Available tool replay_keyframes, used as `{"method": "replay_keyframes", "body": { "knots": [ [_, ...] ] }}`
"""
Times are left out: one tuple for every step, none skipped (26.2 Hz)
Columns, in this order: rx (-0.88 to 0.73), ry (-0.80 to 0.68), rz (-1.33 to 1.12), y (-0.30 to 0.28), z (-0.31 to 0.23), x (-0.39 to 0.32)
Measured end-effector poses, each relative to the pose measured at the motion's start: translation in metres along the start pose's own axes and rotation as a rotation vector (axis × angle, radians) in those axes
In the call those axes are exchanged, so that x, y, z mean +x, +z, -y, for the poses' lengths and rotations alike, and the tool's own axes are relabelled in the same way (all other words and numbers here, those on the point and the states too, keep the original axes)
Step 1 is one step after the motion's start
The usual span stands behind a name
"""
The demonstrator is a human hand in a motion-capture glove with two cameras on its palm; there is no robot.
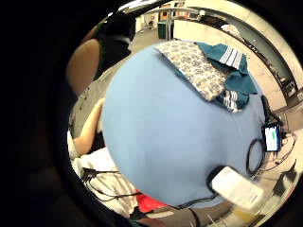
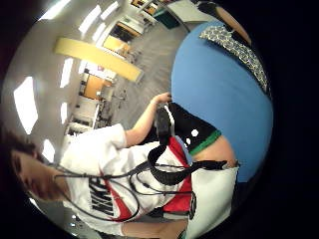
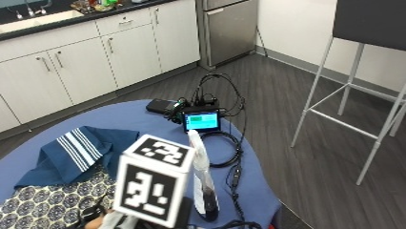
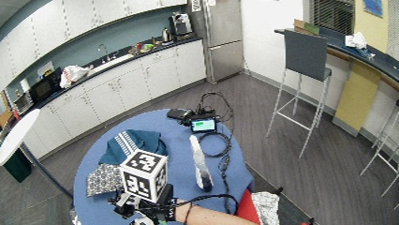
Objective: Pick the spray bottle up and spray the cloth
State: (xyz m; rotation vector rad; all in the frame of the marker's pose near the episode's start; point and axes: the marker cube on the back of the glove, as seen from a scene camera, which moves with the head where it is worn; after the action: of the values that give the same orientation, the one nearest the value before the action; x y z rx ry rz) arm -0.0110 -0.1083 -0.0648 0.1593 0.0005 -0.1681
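Spray bottle (image 3: 203, 179) stands upright on blue tabletop (image 3: 146, 119) near its edge, w/ cloth (image 3: 76, 152) apart, right hand's fingers hidden so can't tell grip; risk: clumsy reach tips the tall bottle or snags cables (image 3: 222, 143).

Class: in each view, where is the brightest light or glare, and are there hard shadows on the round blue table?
Thumb side palm view: the white ceiling light panels glare brightest. Outside view: the small black-framed screen glows on the round blue table, with no hard shadows. Wide outside view: even room light; the tall white spray bottle throws no hard shadow. Little finger side palm view: the tabletop is evenly lit.
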Motion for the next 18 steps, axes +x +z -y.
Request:
{"method": "replay_keyframes", "body": {
  "knots": [
    [0.038,0.003,-0.010,-0.014,-0.014,0.000],
    [0.075,0.014,-0.023,-0.027,-0.030,0.002],
    [0.108,0.033,-0.036,-0.038,-0.047,0.006],
    [0.139,0.058,-0.047,-0.049,-0.065,0.011],
    [0.167,0.087,-0.054,-0.057,-0.084,0.017],
    [0.193,0.123,-0.056,-0.063,-0.103,0.025],
    [0.219,0.163,-0.049,-0.068,-0.121,0.034],
    [0.246,0.208,-0.035,-0.071,-0.139,0.045],
    [0.275,0.256,-0.012,-0.073,-0.155,0.056],
    [0.304,0.303,0.016,-0.074,-0.169,0.069],
    [0.331,0.348,0.048,-0.074,-0.181,0.082],
    [0.354,0.388,0.085,-0.072,-0.189,0.095],
    [0.371,0.423,0.128,-0.070,-0.193,0.107],
    [0.382,0.452,0.182,-0.066,-0.194,0.118],
    [0.386,0.476,0.245,-0.061,-0.193,0.129],
    [0.384,0.493,0.313,-0.055,-0.190,0.140],
    [0.380,0.501,0.378,-0.047,-0.186,0.153],
    [0.375,0.502,0.438,-0.039,-0.182,0.165]
  ]
}}
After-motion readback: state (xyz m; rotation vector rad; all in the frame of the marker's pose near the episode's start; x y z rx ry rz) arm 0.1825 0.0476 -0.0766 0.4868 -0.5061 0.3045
